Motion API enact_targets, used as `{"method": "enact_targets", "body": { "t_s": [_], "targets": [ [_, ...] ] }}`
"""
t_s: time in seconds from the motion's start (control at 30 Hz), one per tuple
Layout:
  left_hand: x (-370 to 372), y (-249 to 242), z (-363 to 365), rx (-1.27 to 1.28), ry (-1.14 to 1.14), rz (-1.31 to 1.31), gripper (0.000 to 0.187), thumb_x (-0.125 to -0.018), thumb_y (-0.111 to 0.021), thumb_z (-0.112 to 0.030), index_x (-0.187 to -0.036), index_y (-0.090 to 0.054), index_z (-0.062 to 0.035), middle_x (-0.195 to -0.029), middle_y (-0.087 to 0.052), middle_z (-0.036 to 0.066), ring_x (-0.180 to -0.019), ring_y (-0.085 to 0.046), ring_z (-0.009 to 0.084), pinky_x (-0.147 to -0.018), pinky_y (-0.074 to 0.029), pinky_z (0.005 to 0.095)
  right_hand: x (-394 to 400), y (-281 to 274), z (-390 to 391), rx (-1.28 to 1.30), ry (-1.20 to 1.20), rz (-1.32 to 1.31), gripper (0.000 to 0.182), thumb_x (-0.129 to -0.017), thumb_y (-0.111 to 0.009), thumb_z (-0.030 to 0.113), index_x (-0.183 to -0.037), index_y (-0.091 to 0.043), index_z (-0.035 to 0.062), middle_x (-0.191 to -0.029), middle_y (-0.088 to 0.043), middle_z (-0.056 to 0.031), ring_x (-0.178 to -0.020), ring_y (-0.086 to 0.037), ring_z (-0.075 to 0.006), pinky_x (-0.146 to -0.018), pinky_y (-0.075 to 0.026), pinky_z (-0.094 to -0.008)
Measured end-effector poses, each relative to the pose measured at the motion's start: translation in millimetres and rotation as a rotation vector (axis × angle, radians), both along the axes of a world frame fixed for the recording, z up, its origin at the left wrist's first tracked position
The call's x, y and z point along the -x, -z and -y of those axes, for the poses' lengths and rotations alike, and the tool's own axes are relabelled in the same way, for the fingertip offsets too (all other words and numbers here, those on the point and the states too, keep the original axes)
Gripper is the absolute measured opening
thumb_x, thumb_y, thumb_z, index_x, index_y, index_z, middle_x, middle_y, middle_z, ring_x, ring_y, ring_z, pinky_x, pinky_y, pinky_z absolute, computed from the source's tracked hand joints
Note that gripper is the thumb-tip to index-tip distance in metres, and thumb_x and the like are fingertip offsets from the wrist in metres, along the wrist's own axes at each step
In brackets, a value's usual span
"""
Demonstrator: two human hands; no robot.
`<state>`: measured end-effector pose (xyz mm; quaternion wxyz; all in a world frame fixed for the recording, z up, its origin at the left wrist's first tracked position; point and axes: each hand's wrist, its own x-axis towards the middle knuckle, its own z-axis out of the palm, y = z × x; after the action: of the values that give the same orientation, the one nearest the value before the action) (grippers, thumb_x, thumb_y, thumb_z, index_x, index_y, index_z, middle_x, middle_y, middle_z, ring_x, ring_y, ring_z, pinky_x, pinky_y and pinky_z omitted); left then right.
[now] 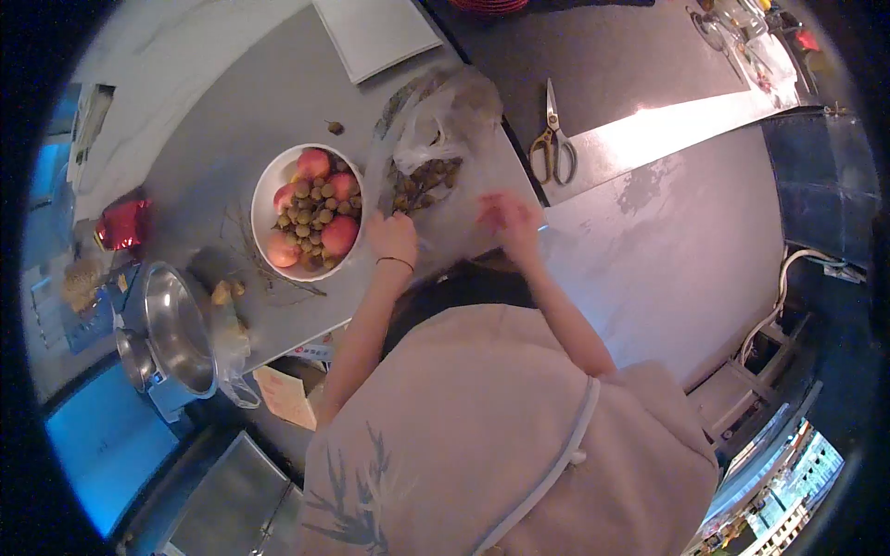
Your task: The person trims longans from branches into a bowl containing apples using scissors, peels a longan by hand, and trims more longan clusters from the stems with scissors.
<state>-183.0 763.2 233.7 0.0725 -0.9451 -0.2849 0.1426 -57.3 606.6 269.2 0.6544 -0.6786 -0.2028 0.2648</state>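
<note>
From where I stand, the bowl (263, 206) sits on the tabletop (199, 153) within easy reach of the left hand (394, 238), its fingers curled together, perhaps steadying the bag (473, 97) around its longans (431, 179), while the right hand (510, 222) blurs, its grip unreadable.

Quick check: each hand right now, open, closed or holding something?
Left hand: curled at the translucent plastic bag of small round brown fruit; firm hold cannot be told.
Right hand: blurred, beside that bag; open or closed cannot be told.
</note>
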Motion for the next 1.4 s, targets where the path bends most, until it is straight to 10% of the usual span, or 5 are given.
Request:
{"method": "enact_targets", "body": {
  "t_s": [0.27,0.43,0.7,1.03,1.4],
  "targets": [
    [1,-4,-19,0.443,0.108,-0.039,0.018,-0.078,-0.051,-0.021,-0.079,-0.066,-0.0114,-0.081,-0.064,0.010,-0.086,-0.054,0.0278,-0.079,-0.036,0.0408,-80,9,37,-0.099,0.508,-0.217,0.046,-0.092,-0.029,0.038,-0.094,-0.055,0.0004,-0.072,-0.058,-0.0061,-0.057,-0.051,-0.0099,-0.045,-0.036,-0.0215],
    [-16,-86,-10,0.683,0.167,0.256,0.022,-0.074,-0.057,-0.019,-0.095,-0.063,-0.0154,-0.096,-0.057,0.007,-0.098,-0.047,0.0251,-0.083,-0.030,0.0434,-5,-13,21,-0.355,0.015,-0.138,0.019,-0.087,-0.048,0.019,-0.098,-0.055,0.0055,-0.082,-0.061,-0.0082,-0.067,-0.057,-0.0143,-0.056,-0.045,-0.0262],
    [8,-96,-9,0.598,0.281,0.384,0.032,-0.069,-0.063,-0.021,-0.100,-0.059,-0.0159,-0.094,-0.055,0.004,-0.098,-0.046,0.0219,-0.083,-0.029,0.0433,6,-11,-45,0.247,-0.608,0.670,0.030,-0.069,-0.057,0.006,-0.099,-0.058,0.0094,-0.105,-0.055,-0.0114,-0.095,-0.055,-0.0307,-0.078,-0.047,-0.0384],
    [42,-107,-16,0.546,0.006,-0.047,0.036,-0.078,-0.058,-0.035,-0.110,-0.056,-0.0163,-0.086,-0.061,0.003,-0.093,-0.050,0.0216,-0.088,-0.024,0.0472,-35,-24,-68,0.278,-0.531,0.834,0.023,-0.069,-0.061,0.004,-0.092,-0.062,0.0064,-0.095,-0.055,-0.0102,-0.086,-0.056,-0.0266,-0.071,-0.047,-0.0335],
    [23,-109,2,0.743,-0.158,0.941,0.027,-0.076,-0.064,-0.016,-0.099,-0.061,-0.0043,-0.084,-0.061,0.010,-0.075,-0.058,0.0237,-0.069,-0.044,0.0308,13,-99,-61,-0.148,-0.514,0.663,0.023,-0.075,-0.062,0.003,-0.098,-0.061,0.0057,-0.097,-0.057,-0.0095,-0.082,-0.059,-0.0206,-0.070,-0.048,-0.0282]
  ]
}}
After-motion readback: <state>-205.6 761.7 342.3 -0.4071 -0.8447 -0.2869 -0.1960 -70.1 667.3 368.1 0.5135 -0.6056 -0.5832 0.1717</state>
